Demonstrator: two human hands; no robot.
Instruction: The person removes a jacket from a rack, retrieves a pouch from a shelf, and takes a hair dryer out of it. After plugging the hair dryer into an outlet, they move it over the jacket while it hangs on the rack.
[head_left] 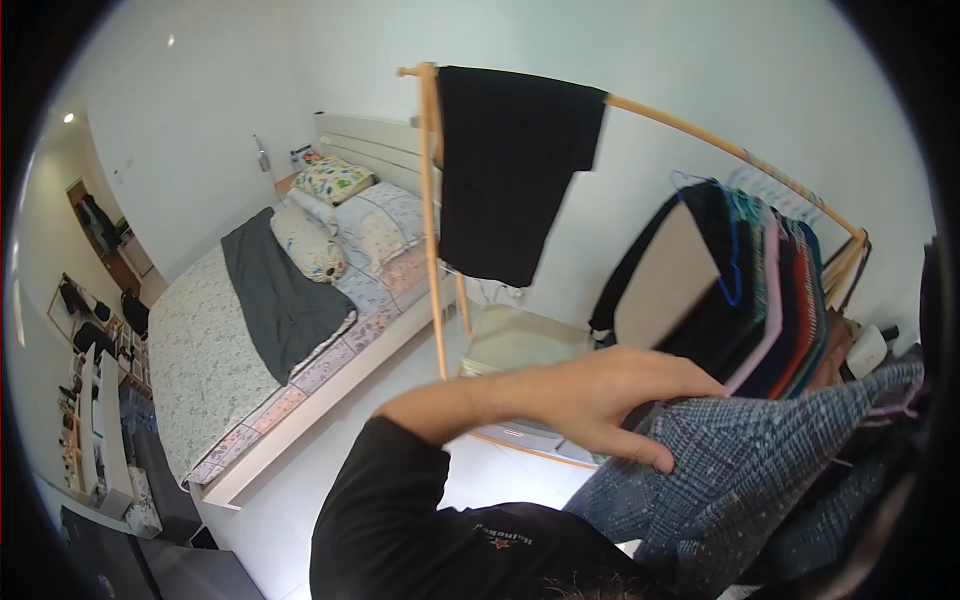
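My left hand (600, 400) reaches across from the left, palm down, with its thumb pressed on a blue-grey checked garment (740, 460). Its fingers stretch along the garment's upper edge, and the cloth lies between thumb and fingers. A bit of a purple hanger (905, 408) shows at the garment's right end. Of my right hand I can make out nothing; the lower right is dark and blurred. Just beyond my left hand, several clothes (770, 300) hang close together on a wooden clothes rack (690, 125), one on a blue hanger (735, 270).
A black T-shirt (515, 170) is draped over the rack's left end. Under it stands a pale box (525, 340). To the left is a bed (190, 330) with pillows and a dark grey cloth (275, 300). Shelves (100, 430) line the far left.
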